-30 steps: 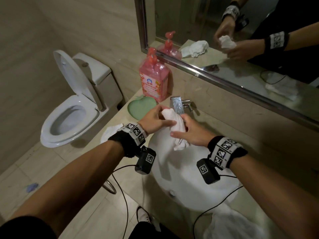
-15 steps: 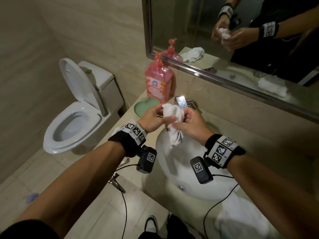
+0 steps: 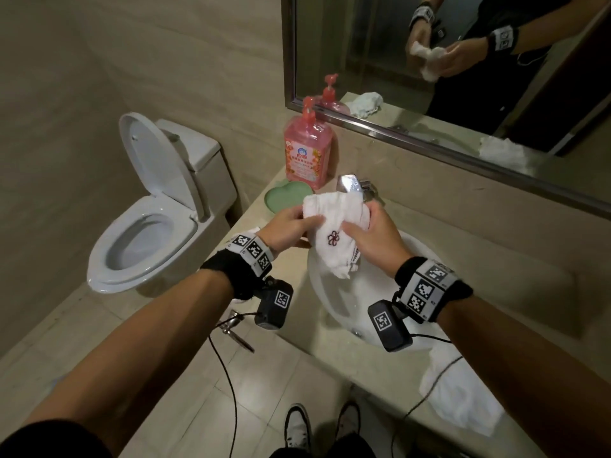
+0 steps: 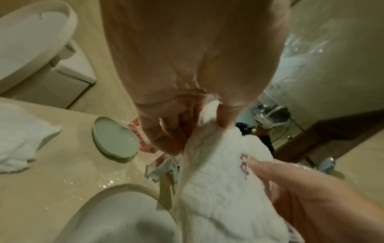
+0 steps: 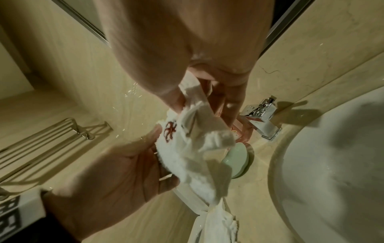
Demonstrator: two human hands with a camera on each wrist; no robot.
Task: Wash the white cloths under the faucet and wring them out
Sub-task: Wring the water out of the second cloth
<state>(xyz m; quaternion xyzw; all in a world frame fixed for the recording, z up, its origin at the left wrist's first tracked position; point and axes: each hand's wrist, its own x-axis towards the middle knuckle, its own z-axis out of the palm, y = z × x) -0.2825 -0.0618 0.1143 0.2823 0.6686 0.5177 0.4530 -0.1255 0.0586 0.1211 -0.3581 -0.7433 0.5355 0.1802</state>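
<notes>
left hand [image 3: 287, 228] and right hand [image 3: 370, 234] are both gripping a white cloth [image 3: 334, 226], its tail hanging below them over the sink [image 3: 334, 302].

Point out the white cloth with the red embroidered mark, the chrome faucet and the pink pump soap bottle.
white cloth with the red embroidered mark [image 3: 334, 223]: head view, on the fabric just above the embroidery.
chrome faucet [image 3: 349, 184]: head view, on its shiny top face.
pink pump soap bottle [image 3: 307, 150]: head view, on the bottle body.
</notes>
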